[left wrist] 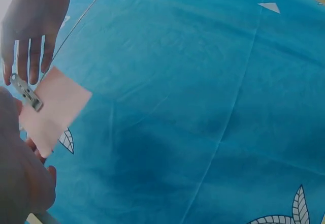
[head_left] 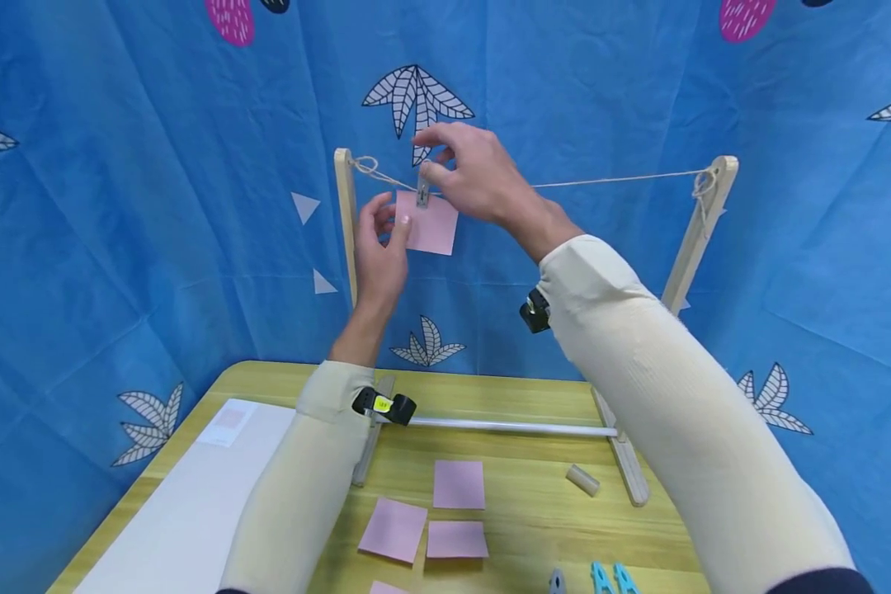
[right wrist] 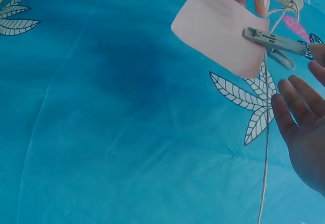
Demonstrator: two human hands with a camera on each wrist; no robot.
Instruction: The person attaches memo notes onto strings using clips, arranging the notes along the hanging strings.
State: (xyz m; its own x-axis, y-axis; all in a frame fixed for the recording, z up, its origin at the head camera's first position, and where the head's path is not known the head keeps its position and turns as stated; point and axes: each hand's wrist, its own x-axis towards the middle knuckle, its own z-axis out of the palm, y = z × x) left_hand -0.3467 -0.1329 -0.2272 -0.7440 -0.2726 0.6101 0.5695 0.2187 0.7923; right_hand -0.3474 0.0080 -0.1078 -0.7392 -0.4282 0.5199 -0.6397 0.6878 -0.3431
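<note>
A pink paper note (head_left: 434,229) hangs at the string (head_left: 609,180), near the left post. A grey clothespin (head_left: 422,195) stands upright across the note's top edge, its jaws closed over paper and string. My left hand (head_left: 381,262) pinches the note's left edge, thumb in front and fingers behind. By the clothespin's upper end is my right hand (head_left: 483,175), its thumb touching or very near one handle. In the right wrist view the fingers (right wrist: 299,99) of that hand are spread, apart from the other handle of the clothespin (right wrist: 271,41).
Wooden posts (head_left: 346,223) (head_left: 701,227) carry the string, with a white rod (head_left: 505,426) between their feet. Several pink notes (head_left: 459,485) lie on the wooden table (head_left: 535,511), near a small cylinder (head_left: 582,479), blue clothespins (head_left: 602,579) and a grey clothespin (head_left: 557,582). A white board (head_left: 193,495) lies left.
</note>
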